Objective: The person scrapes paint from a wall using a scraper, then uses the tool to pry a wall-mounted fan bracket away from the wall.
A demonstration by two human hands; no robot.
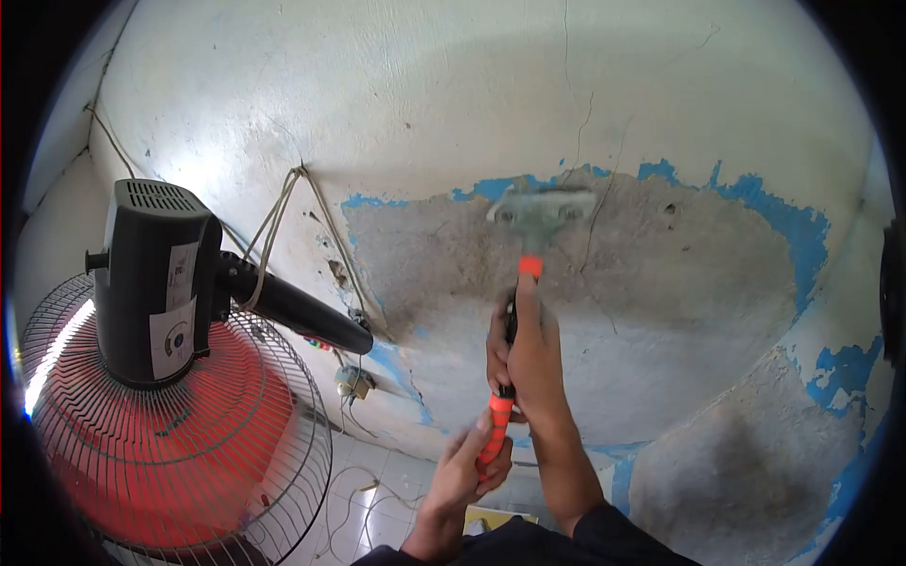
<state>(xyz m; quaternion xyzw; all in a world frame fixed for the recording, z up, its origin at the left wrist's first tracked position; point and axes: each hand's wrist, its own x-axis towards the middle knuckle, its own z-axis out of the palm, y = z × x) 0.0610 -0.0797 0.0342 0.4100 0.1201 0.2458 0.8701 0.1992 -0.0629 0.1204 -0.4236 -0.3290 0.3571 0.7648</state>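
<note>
Both of my hands are closed around the long orange-and-black handle of a wall scraper point(530, 267). My left hand point(467, 469) grips the orange lower end of the handle. Higher up, my right hand point(530, 354) wraps the black part, with its thumb along the shaft. The scraper's wide grey head is slightly blurred and lies over the upper edge of a bare grey patch on the wall point(453, 311). Ragged blue paint point(769, 203) borders that patch, with off-white paint above it.
A black fan point(156, 283) with a wire cage and red blades stands close on the left. Its black pole point(311, 316) reaches toward the wall. A looped cord point(283, 203) hangs from the wall beside it. Below are a small wall socket point(354, 382), cables and white floor tiles point(377, 462).
</note>
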